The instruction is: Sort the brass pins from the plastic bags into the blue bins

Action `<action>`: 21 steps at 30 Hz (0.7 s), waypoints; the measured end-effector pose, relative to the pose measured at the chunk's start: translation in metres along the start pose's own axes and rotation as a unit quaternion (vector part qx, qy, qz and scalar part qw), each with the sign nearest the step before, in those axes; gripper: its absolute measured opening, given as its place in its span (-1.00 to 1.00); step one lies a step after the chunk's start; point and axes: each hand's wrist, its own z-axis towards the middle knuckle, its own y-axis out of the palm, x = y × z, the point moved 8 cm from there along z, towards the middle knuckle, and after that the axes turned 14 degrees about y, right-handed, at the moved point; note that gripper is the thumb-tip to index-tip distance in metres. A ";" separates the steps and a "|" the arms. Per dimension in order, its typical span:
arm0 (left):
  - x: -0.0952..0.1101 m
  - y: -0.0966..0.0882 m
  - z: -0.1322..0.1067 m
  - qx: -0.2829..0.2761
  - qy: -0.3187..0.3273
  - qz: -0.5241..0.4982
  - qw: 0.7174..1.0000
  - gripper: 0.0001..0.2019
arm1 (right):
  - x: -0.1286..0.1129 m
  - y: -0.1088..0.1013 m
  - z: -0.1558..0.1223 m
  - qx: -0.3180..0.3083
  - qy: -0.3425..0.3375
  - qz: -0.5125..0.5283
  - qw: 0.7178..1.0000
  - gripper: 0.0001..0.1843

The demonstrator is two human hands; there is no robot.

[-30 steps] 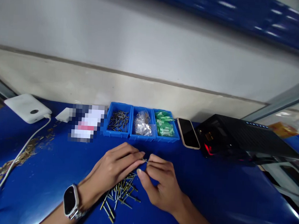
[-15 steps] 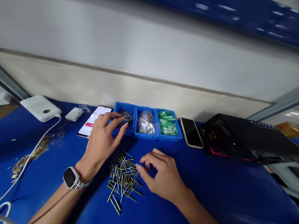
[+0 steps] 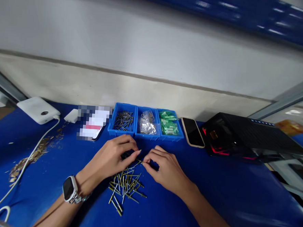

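A loose pile of blind rivets (image 3: pixel 126 185), with brass-coloured bodies and silvery pins, lies on the blue tabletop (image 3: pixel 176 217). My right hand (image 3: pixel 166 165) is at the pile's upper right, its thumb and index finger pinched on one blind rivet (image 3: pixel 139 160) that points left. Close by, my left hand (image 3: pixel 118 154) hovers over the pile's upper edge. Its fingers are curved and the thumb is apart from them, just above the held rivet. Behind my left hand stands a blue bin (image 3: pixel 110 130) of similar rivets, dark and silvery.
Two more blue bins adjoin it, holding clear bags (image 3: pixel 148 123) and green bags (image 3: pixel 170 123). A phone (image 3: pixel 192 132) and a black device (image 3: pixel 242 136) stand right. Left are a partly blurred phone (image 3: pixel 96 122), white adapter (image 3: pixel 71 115), power bank (image 3: pixel 37 110), cable (image 3: pixel 33 157) and scattered debris (image 3: pixel 33 156).
My left hand has come back from above the rivet bin, down and right towards my right hand. A rivet now shows in the right hand's pinch.
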 end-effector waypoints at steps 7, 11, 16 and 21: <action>0.010 0.008 -0.002 -0.015 0.050 -0.004 0.999 -0.69 | 0.028 0.003 0.009 -0.041 0.155 0.255 0.954 -0.89; 0.021 0.009 0.000 -0.015 0.102 0.015 0.995 -0.74 | 0.021 0.008 0.008 -0.102 0.161 0.352 0.916 -0.83; 0.018 0.007 0.001 -0.008 0.077 0.010 0.997 -0.85 | 0.011 -0.006 0.003 -0.050 0.127 0.313 0.940 -0.71; 0.017 0.015 0.000 -0.024 0.074 -0.012 0.997 -0.87 | 0.007 -0.021 -0.003 0.033 0.085 0.245 0.965 -0.69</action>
